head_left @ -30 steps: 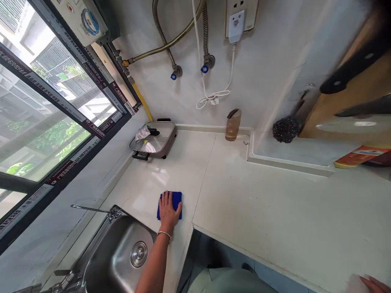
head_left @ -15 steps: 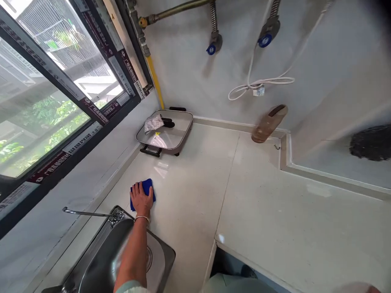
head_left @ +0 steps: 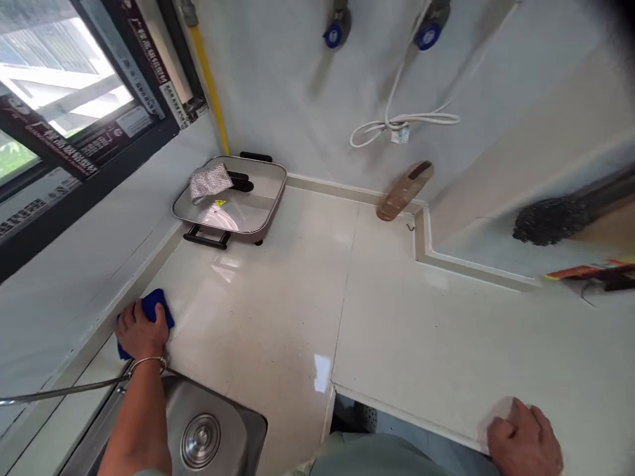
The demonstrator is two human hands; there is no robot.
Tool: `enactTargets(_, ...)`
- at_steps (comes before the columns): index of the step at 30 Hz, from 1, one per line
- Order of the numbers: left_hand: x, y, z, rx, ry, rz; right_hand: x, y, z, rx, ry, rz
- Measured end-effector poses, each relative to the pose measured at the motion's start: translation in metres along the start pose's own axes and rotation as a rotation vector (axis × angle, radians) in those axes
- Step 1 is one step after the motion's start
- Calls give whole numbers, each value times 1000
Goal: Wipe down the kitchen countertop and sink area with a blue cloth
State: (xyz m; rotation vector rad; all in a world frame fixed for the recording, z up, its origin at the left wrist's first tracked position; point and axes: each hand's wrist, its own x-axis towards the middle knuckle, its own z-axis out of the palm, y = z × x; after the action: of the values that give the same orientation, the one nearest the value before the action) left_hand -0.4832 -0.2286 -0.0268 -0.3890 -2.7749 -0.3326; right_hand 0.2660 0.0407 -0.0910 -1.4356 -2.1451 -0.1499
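My left hand (head_left: 141, 330), with a bangle at its wrist, presses a blue cloth (head_left: 159, 311) onto the pale stone counter (head_left: 278, 311) near the window-side edge, just behind the sink. At the counter's front edge, lower right, my right hand (head_left: 523, 443) rests on a crumpled white cloth or paper (head_left: 497, 416), which it partly hides. Neither hand touches the other's item.
A lidded electric pan (head_left: 231, 198) with a mesh scrubber (head_left: 211, 183) on its lid stands at the back. A steel sink (head_left: 251, 413) and faucet (head_left: 59, 392) lie lower left. An amber bottle (head_left: 404, 192), a steel wool ball (head_left: 550, 221) and wall pipes lie beyond.
My left hand has slid the blue cloth left toward the window-side edge. My right hand has come further into view at the front edge. The camera view has also shifted.
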Motion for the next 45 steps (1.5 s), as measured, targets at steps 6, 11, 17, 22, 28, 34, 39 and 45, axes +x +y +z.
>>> enactTargets(6, -13, 13, -11, 65, -96, 15, -3, 0, 7, -102, 127, 137)
enactTargets(11, -55, 38, -29, 72, -141, 55, -6, -1, 10, -100, 120, 182)
enactTargets(17, -133, 72, -44, 84, -193, 162, -4, -6, 2, -30, 41, 223)
enactTargets(22, -208, 104, -53, 52, -213, 243, -1, -5, -7, 6, -6, 198)
enactTargets(28, -291, 156, -68, -25, -229, 384, 5, 25, -27, -23, -133, 47)
enactTargets(34, -345, 207, -72, -68, -248, 571, 11, 81, -34, 209, -188, -96)
enactTargets(39, -375, 256, -75, -91, -280, 724, 16, 113, -34, 275, -148, 2)
enactTargets(45, -426, 325, -89, -139, -381, 973, 23, 150, -35, 278, -93, 60)
